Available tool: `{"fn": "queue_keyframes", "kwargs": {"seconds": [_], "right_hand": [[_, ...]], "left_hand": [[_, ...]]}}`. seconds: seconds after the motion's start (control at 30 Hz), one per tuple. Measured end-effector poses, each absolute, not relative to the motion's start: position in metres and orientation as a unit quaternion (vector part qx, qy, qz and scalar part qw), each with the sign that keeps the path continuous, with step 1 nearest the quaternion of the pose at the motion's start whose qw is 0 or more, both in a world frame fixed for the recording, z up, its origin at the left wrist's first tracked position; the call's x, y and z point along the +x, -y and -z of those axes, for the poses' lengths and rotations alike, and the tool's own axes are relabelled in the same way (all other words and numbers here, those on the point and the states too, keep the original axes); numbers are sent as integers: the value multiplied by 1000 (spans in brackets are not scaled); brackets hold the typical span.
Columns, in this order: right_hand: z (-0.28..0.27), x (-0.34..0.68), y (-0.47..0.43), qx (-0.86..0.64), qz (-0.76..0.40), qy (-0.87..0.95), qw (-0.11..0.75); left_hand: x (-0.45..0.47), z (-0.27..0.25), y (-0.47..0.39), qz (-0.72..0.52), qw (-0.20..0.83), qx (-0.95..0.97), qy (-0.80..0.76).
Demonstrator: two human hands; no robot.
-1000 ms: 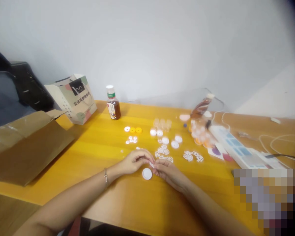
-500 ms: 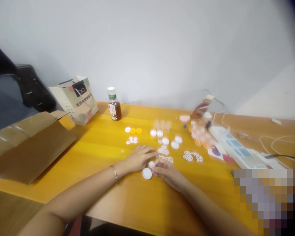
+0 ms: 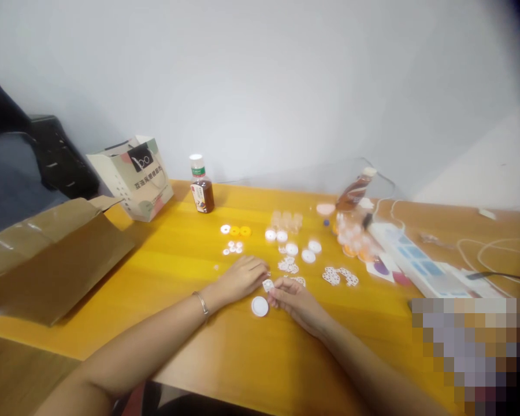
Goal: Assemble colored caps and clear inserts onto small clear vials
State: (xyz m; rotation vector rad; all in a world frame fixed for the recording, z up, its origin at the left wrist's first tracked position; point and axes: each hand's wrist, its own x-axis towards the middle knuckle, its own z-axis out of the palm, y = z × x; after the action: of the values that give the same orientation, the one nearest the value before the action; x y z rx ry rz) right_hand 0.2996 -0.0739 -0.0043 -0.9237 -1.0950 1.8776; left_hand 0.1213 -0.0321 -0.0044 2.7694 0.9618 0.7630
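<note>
In my right hand point(image 3: 297, 299) a small white patterned plastic piece point(image 3: 268, 285) is pinched between thumb and fingers. My left hand point(image 3: 245, 276) is just left of it, palm down, with its fingers bent together; the fingertips are partly hidden, and I cannot make out what they grip. Below both hands a round white disc point(image 3: 260, 307) lies flat on the table. Beyond my right hand lie white openwork pieces point(image 3: 288, 265), and another group of openwork pieces point(image 3: 340, 276) is farther right.
Several white wheels point(image 3: 308, 255), yellow rings point(image 3: 240, 230), small white rings point(image 3: 233, 248) and clear cups point(image 3: 286, 220) stand farther back. A drink bottle point(image 3: 202, 193), a paper bag point(image 3: 145, 182) and a cardboard box point(image 3: 56, 260) are leftward. A tilted bottle point(image 3: 353, 193) and cables are at right.
My left fingers have drawn back left from the openwork pieces. The small white piece in my right hand has turned and risen slightly. The disc has barely moved.
</note>
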Motion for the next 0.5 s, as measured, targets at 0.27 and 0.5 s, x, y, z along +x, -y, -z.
{"fn": "queue_keyframes", "kwargs": {"seconds": [0.27, 0.5], "right_hand": [[5, 299, 73, -363, -729, 426, 394], [4, 297, 73, -373, -722, 415, 409]], "left_hand": [[116, 7, 36, -279, 95, 887, -355], [111, 4, 37, -317, 121, 852, -399]]}}
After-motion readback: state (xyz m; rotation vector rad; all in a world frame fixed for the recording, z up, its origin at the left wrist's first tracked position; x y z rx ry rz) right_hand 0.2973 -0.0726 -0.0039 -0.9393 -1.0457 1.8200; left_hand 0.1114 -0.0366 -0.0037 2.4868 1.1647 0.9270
